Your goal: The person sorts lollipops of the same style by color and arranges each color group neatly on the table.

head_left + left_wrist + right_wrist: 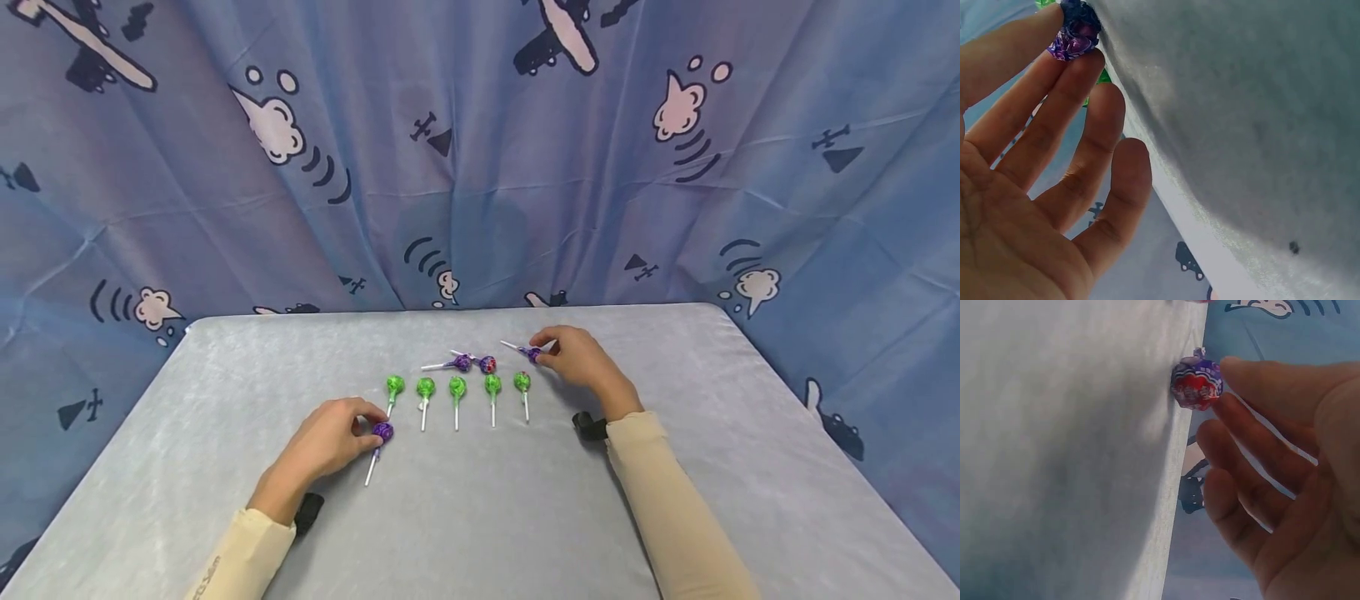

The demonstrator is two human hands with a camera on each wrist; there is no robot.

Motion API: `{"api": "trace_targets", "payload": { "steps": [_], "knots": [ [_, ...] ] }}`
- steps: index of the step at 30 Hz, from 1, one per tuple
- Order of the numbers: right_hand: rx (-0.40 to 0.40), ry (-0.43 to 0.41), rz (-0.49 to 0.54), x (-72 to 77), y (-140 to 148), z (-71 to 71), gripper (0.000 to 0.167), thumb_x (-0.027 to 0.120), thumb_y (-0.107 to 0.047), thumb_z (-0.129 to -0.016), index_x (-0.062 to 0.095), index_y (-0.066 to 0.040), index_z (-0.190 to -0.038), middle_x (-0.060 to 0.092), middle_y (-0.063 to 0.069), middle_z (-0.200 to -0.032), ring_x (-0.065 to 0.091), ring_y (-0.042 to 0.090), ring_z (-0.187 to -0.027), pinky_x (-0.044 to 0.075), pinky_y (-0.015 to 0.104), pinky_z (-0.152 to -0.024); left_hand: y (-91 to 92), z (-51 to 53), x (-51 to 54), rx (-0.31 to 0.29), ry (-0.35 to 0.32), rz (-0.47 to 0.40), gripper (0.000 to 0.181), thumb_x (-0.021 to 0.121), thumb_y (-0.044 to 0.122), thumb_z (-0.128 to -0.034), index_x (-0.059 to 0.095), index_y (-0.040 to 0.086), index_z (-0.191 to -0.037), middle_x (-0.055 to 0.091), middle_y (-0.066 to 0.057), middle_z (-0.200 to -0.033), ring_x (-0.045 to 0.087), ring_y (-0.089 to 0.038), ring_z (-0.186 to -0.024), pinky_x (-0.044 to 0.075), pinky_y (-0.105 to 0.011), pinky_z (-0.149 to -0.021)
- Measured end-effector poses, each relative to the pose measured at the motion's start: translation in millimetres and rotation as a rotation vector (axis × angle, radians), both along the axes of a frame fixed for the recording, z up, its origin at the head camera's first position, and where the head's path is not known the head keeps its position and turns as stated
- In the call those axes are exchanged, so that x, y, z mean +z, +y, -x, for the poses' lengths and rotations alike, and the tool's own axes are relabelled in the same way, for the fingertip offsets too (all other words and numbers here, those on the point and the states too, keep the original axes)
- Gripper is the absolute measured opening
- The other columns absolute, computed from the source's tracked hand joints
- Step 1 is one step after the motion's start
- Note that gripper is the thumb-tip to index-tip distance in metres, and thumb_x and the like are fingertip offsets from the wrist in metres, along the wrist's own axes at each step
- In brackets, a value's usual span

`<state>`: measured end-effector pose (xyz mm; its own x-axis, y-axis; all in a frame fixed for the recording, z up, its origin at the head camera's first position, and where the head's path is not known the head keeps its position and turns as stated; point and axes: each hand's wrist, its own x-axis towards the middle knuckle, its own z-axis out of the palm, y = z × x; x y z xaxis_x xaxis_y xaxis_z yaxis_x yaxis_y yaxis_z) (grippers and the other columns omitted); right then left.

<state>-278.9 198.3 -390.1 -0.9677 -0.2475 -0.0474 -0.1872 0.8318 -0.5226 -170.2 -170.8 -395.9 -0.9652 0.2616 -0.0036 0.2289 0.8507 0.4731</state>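
My left hand (326, 442) pinches the head of a purple-wrapped lollipop (383, 432) between thumb and fingers; its white stick points toward me. The left wrist view shows that purple wrapper (1079, 34) at the thumb tip, the other fingers spread. Farther back, my right hand (576, 357) has thumb and finger on another purple lollipop (533, 354), its stick pointing back left. From the right wrist, a red label shows on its purple wrapper (1197, 384). Between the hands, several green lollipops (457, 387) lie in a row, sticks toward me.
Two more purple lollipops, one in front (462, 363) and one with red on its wrapper (487, 364), lie behind the green row, close together. A pale grey cloth covers the table (480, 517). A blue patterned curtain (480, 167) hangs beyond its back edge.
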Motion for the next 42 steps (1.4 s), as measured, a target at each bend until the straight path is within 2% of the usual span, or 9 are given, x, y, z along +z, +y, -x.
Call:
{"api": "trace_targets", "payload": {
  "steps": [7,16,21,29,42],
  "knots": [
    [0.0,-0.017,-0.03,-2.7,0.3,0.0,0.029,0.066,-0.017,-0.096,0.068,-0.016,-0.125,0.07,0.011,-0.116,0.065,0.026,-0.102,0.051,0.04,-0.082,0.6,1.3,0.1,0.008,-0.008,-0.004,0.024,0.082,0.015,-0.0811,0.077,0.017,-0.104,0.066,0.003,-0.086,0.052,-0.011,-0.076,0.041,-0.029,-0.068],
    [0.023,-0.02,-0.033,-1.6,0.3,-0.7,0.029,0.067,-0.016,-0.095,0.068,-0.013,-0.124,0.067,0.01,-0.125,0.065,0.028,-0.112,0.052,0.044,-0.09,-0.2,1.5,-0.1,0.005,-0.006,-0.007,0.023,0.082,0.015,-0.0808,0.077,0.016,-0.104,0.067,0.003,-0.087,0.053,-0.011,-0.076,0.041,-0.03,-0.068],
    [0.017,-0.035,-0.04,1.0,0.7,-1.8,0.032,0.068,-0.018,-0.095,0.067,-0.012,-0.126,0.065,0.012,-0.13,0.064,0.03,-0.113,0.052,0.045,-0.091,-0.2,1.5,-0.6,0.004,-0.008,-0.01,0.023,0.081,0.015,-0.0809,0.077,0.016,-0.104,0.066,0.003,-0.085,0.052,-0.011,-0.075,0.041,-0.029,-0.067],
    [0.055,-0.044,-0.068,4.2,4.0,-4.2,0.039,0.066,-0.009,-0.093,0.063,-0.01,-0.131,0.065,0.015,-0.128,0.063,0.032,-0.11,0.052,0.046,-0.09,-0.2,1.4,-0.4,-0.007,0.001,-0.015,0.023,0.081,0.014,-0.0809,0.077,0.015,-0.103,0.066,0.003,-0.084,0.052,-0.01,-0.074,0.041,-0.029,-0.066],
    [0.051,-0.027,-0.118,4.6,7.9,-3.3,0.034,0.066,-0.012,-0.093,0.066,-0.007,-0.127,0.07,0.013,-0.117,0.063,0.027,-0.105,0.05,0.044,-0.09,0.3,1.1,-0.8,0.0,-0.005,-0.014,0.022,0.08,0.014,-0.082,0.077,0.014,-0.104,0.066,0.003,-0.084,0.052,-0.011,-0.073,0.041,-0.029,-0.066]
  ]
}}
